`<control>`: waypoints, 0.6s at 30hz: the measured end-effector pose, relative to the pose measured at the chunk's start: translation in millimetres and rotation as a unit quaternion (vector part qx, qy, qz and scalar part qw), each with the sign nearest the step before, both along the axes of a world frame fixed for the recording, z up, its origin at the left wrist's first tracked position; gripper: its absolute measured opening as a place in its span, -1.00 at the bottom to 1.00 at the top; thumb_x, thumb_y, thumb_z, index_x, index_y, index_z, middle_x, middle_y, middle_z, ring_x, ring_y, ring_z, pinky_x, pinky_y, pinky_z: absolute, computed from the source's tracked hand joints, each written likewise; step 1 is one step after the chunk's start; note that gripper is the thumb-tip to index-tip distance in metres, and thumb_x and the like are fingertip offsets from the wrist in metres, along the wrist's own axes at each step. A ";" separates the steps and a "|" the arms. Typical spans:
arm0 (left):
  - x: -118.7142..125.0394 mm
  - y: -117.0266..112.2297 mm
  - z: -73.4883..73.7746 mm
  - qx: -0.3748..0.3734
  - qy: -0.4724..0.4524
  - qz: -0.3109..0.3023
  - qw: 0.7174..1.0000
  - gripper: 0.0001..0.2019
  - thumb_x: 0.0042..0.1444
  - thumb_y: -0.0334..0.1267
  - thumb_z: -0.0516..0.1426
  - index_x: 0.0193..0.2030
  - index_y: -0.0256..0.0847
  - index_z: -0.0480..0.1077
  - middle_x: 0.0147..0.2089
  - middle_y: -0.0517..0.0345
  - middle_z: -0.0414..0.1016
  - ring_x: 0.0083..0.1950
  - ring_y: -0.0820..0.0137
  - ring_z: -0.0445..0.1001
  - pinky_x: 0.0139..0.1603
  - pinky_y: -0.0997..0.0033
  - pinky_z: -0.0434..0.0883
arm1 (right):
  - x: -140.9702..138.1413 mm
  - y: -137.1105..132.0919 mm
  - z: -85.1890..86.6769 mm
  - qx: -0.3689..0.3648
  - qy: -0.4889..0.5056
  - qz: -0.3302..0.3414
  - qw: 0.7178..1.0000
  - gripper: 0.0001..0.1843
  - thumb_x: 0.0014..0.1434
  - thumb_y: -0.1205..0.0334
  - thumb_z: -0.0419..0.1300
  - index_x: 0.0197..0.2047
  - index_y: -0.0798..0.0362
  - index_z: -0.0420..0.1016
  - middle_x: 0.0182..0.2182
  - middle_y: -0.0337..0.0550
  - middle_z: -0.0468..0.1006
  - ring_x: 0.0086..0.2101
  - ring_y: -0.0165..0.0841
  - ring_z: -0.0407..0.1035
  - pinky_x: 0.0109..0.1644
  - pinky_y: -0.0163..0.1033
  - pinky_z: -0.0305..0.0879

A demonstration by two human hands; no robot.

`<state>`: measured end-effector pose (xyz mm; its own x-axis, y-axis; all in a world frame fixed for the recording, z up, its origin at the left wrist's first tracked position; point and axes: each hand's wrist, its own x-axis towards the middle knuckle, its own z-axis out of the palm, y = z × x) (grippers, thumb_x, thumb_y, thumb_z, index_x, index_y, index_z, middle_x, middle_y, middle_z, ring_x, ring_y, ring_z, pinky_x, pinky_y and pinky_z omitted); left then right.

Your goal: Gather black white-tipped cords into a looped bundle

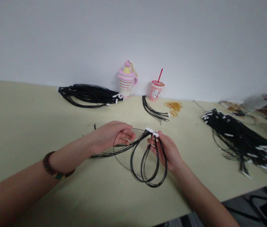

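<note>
In the head view my right hand [167, 149] is closed on a bundle of thin black cables [156, 184], gripping it near the white connectors [150, 130]. Below those connectors the cables hang in loops, and their other length runs left beneath my left hand [116, 135]. That hand hovers beside the bundle with its fingers loosely curved and apart. Nothing shows in its grasp, though its palm side is partly hidden. One thin strand bows out past the left fingers. A dark beaded bracelet [50, 167] circles my left wrist.
Against the wall stand a pink striped cup [125, 83] and a pink tumbler with a red straw [156, 91]. Black cable bundles lie at back left [89, 93], back centre [151, 109] and in a right-hand pile [239, 132]. Yellow rubber bands [174, 107] lie near the tumbler.
</note>
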<state>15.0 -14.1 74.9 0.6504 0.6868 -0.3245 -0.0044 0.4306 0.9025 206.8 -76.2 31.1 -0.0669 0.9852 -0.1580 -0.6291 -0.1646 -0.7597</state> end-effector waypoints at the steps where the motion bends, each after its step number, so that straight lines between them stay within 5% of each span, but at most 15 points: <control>1: -0.6 0.3 0.5 -0.008 -0.002 0.007 1.000 -0.83 0.00 -0.24 0.08 -0.44 -0.35 0.33 -0.37 0.06 0.42 -0.33 0.46 0.38 -0.31 0.49 0.33 | 1.2 0.9 -0.5 -0.010 0.005 -0.005 1.000 -0.74 -0.03 0.13 0.24 -0.40 0.16 0.35 -0.52 -0.27 0.37 -0.48 -0.55 0.28 -0.43 -0.43 0.25; 9: -1.2 -1.0 2.7 -0.011 -0.016 -0.019 1.000 -0.77 0.06 -0.24 0.02 -0.56 -0.28 0.17 -0.47 0.14 0.37 -0.43 0.53 0.35 -0.39 0.52 0.32 | 7.8 5.9 -5.6 -0.042 0.053 0.041 0.997 -0.76 0.03 0.11 0.18 -0.42 0.14 0.33 -0.55 -0.28 0.34 -0.49 -0.56 0.25 -0.42 -0.44 0.28; 13: -4.7 -0.9 12.4 -0.006 0.023 -0.030 0.999 -0.71 0.07 -0.23 -0.04 -0.62 -0.21 0.02 -0.73 0.33 -0.02 -0.69 0.61 0.01 -0.63 0.54 0.13 | 11.2 8.0 -4.5 -0.058 0.091 0.071 0.992 -0.79 0.07 0.12 0.14 -0.41 0.12 0.33 -0.58 -0.30 0.29 -0.54 -0.59 0.19 -0.43 -0.47 0.27; 15: -11.5 3.0 19.6 0.039 0.057 -0.044 0.997 -0.68 0.08 -0.19 -0.06 -0.64 -0.20 0.00 -0.74 0.35 -0.15 -0.71 0.62 -0.13 -0.69 0.55 -0.01 | 13.7 9.8 -4.5 -0.061 0.105 0.068 0.990 -0.80 0.07 0.13 0.14 -0.42 0.11 0.32 -0.57 -0.30 0.28 -0.54 -0.60 0.18 -0.44 -0.49 0.26; 18: -29.3 17.0 26.9 0.225 0.162 -0.019 0.961 -0.69 0.07 -0.13 -0.03 -0.62 -0.22 0.11 -0.70 0.31 -0.02 -0.68 0.60 -0.05 -0.66 0.54 -0.01 | 16.5 12.1 -5.5 -0.062 0.122 0.064 0.988 -0.81 0.06 0.16 0.15 -0.42 0.12 0.32 -0.54 -0.29 0.31 -0.53 -0.60 0.20 -0.43 -0.49 0.28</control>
<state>-14.3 2.9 101.8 0.5926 0.7828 -0.1901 0.3168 -0.0095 0.9485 223.2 -64.1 25.6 -0.2409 0.9401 -0.2411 -0.7593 -0.3373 -0.5565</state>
